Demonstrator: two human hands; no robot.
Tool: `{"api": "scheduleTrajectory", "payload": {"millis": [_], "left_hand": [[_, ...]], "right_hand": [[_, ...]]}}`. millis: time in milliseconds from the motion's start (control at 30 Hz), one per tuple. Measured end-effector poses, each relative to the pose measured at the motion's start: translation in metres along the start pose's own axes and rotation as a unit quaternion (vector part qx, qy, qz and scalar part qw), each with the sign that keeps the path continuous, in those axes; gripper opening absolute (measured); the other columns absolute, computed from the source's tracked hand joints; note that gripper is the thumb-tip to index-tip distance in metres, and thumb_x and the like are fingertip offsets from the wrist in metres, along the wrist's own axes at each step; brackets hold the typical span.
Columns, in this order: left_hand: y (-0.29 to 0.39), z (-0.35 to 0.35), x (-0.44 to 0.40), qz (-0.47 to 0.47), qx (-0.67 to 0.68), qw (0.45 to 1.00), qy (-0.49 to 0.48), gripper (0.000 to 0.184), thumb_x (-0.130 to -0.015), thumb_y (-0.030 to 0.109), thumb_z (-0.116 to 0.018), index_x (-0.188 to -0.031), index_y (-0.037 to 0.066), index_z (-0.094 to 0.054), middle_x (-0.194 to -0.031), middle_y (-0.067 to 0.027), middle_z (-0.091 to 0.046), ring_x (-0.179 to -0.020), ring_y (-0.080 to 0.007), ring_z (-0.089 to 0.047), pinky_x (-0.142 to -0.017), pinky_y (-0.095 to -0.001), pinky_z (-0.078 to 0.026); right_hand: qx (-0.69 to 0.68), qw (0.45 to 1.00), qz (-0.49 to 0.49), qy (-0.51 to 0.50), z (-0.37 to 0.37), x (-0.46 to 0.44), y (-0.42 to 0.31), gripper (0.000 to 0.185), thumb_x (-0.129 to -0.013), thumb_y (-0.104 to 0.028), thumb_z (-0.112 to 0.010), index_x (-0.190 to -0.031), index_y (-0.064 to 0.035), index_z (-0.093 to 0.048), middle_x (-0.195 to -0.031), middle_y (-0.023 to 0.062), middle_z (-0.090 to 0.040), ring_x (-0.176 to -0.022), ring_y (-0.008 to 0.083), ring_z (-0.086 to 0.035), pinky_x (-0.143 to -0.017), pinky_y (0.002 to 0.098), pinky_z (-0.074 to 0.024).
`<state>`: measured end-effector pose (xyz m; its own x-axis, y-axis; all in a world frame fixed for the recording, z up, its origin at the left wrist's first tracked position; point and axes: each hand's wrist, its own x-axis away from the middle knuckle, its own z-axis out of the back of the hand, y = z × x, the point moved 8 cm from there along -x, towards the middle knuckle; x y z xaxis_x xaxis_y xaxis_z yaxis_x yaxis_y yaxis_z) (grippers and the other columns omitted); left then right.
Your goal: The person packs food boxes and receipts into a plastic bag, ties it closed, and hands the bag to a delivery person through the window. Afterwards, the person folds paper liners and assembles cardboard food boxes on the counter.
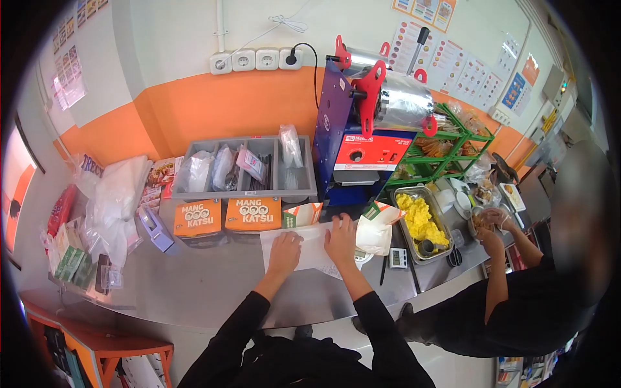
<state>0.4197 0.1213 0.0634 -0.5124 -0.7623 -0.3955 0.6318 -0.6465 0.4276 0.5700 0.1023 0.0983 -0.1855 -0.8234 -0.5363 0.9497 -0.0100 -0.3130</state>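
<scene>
Both my hands are over a white sheet of paper (313, 249) lying on the steel counter. My left hand (285, 251) touches its left part, fingers curled, and whether anything is between them is hidden. Near the right edge of the sheet, my right hand (341, 239) has its fingers apart, with the fingertips at the upper edge. Behind the sheet stands an orange and white paper packet (302, 215). To the right of my right hand is an open white paper pouch (375, 234), beside a small digital timer (398, 258).
Two orange-topped boxes (253, 214) stand left, before a grey divided tray (242, 194). A blue sealing machine (362, 139) rises behind. A metal tray of yellow food (424, 223) is right, near a co-worker's hands (493, 226). A tape dispenser (155, 231) lies left.
</scene>
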Motion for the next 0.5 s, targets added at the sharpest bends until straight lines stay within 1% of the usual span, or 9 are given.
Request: {"api": "scheduleTrajectory", "payload": {"millis": [33,100,133,200,300,400,433,500], "left_hand": [[-0.001,-0.006,-0.003,-0.011,-0.015,1.0,-0.003,0.025,-0.075,0.009,-0.063,-0.1,0.007,-0.06,-0.102,-0.0082,-0.054,-0.102,-0.0258,-0.049,-0.087,-0.0375,-0.039],[0.0,-0.017,-0.003,-0.032,-0.044,0.998,-0.011,0.024,-0.074,0.009,-0.063,-0.098,0.007,-0.061,-0.103,-0.0077,-0.055,-0.101,-0.0253,-0.05,-0.086,-0.0369,-0.04],[0.002,-0.019,-0.003,-0.038,-0.061,0.997,0.002,0.025,-0.073,0.01,-0.063,-0.098,0.006,-0.061,-0.103,-0.0077,-0.055,-0.101,-0.0251,-0.05,-0.086,-0.0372,-0.039],[0.005,-0.019,-0.003,-0.052,-0.095,0.994,0.027,0.026,-0.072,0.011,-0.064,-0.097,0.006,-0.061,-0.103,-0.0078,-0.056,-0.101,-0.0248,-0.05,-0.087,-0.038,-0.039],[-0.008,-0.039,-0.002,0.011,-0.1,0.995,-0.017,0.029,-0.071,0.015,-0.064,-0.099,0.006,-0.061,-0.103,-0.0082,-0.056,-0.103,-0.0247,-0.051,-0.089,-0.04,-0.038],[-0.014,-0.053,-0.005,-0.007,-0.21,0.978,0.012,0.032,-0.073,0.025,-0.067,-0.1,0.008,-0.062,-0.103,-0.0074,-0.057,-0.106,-0.023,-0.051,-0.096,-0.0402,-0.035],[-0.017,-0.056,-0.009,0.023,-0.203,0.978,-0.039,0.035,-0.073,0.028,-0.068,-0.101,0.008,-0.062,-0.103,-0.007,-0.057,-0.106,-0.0222,-0.051,-0.098,-0.0405,-0.032],[-0.017,-0.057,-0.02,0.082,-0.186,0.969,-0.141,0.04,-0.072,0.036,-0.07,-0.101,0.01,-0.062,-0.105,-0.006,-0.058,-0.107,-0.0206,-0.051,-0.104,-0.0409,-0.028]], "right_hand": [[0.023,0.999,0.039,-0.006,0.005,-0.001,-0.012,0.034,-0.072,-0.012,-0.067,-0.104,-0.005,-0.056,-0.095,0.0121,-0.054,-0.099,0.0315,-0.051,-0.081,0.0441,-0.0428],[-0.03,0.984,0.132,-0.118,-0.019,0.009,-0.026,0.024,-0.072,-0.014,-0.067,-0.093,-0.0053,-0.059,-0.095,0.0101,-0.054,-0.098,0.0285,-0.05,-0.08,0.0422,-0.0418],[-0.056,0.967,0.176,-0.175,-0.032,0.018,-0.032,0.019,-0.072,-0.014,-0.067,-0.088,-0.0054,-0.061,-0.095,0.0092,-0.055,-0.097,0.0271,-0.05,-0.08,0.0412,-0.0413],[-0.013,0.961,0.208,-0.18,-0.047,0.025,-0.032,0.018,-0.072,-0.016,-0.067,-0.086,-0.0063,-0.062,-0.093,0.0078,-0.055,-0.098,0.0261,-0.05,-0.083,0.04,-0.0403],[0.028,0.953,0.244,-0.177,-0.068,0.021,-0.025,0.02,-0.07,-0.018,-0.069,-0.086,-0.0075,-0.063,-0.093,0.0066,-0.056,-0.098,0.0247,-0.051,-0.086,0.0391,-0.039],[0.069,0.941,0.263,-0.202,-0.086,0.019,-0.022,0.023,-0.068,-0.02,-0.07,-0.087,-0.0089,-0.064,-0.094,0.0061,-0.056,-0.099,0.0238,-0.052,-0.089,0.0397,-0.0381],[0.085,0.935,0.267,-0.215,-0.092,0.018,-0.022,0.023,-0.068,-0.021,-0.071,-0.087,-0.0093,-0.065,-0.095,0.0059,-0.057,-0.099,0.0235,-0.052,-0.09,0.0401,-0.0379],[0.118,0.93,0.288,-0.193,-0.111,0.018,-0.02,0.026,-0.069,-0.023,-0.071,-0.09,-0.0099,-0.065,-0.096,0.0053,-0.057,-0.1,0.0228,-0.052,-0.093,0.0409,-0.0367]]}}
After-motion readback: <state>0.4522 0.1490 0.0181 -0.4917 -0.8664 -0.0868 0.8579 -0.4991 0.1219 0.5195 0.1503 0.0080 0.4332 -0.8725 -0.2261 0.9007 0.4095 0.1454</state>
